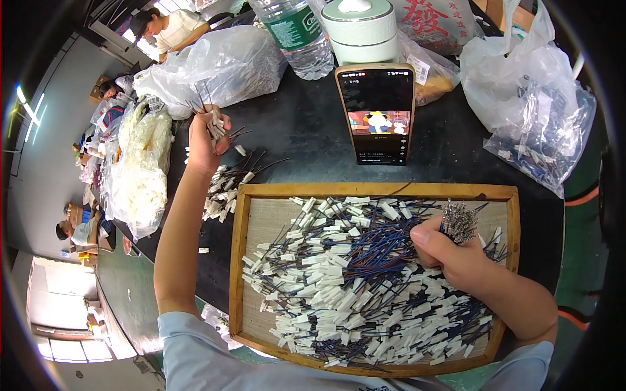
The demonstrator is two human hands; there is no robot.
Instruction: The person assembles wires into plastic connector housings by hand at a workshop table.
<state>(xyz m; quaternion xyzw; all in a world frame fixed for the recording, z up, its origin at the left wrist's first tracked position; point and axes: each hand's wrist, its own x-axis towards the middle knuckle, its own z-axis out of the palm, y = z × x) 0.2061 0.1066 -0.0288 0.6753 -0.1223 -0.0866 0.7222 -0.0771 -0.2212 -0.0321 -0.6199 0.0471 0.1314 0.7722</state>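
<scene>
A wooden tray point(236, 260) in front of me is heaped with several thin dark wires ending in white connectors point(339, 287). My right hand point(450, 257) rests over the tray's right side, fist closed around a bundle of wires point(460, 221) with bare metal tips pointing up. My left hand point(205, 140) is stretched out to the far left above the black table, gripping a few white-ended wires point(215, 124). Below it a small loose pile of the same wired connectors point(225, 189) lies on the table beside the tray.
A phone point(378, 114) stands propped behind the tray, screen lit. Behind it are a water bottle point(297, 36), a white lidded jar point(362, 29) and plastic bags point(215, 65); another bag of parts point(541, 124) lies at right. Other people sit at far left.
</scene>
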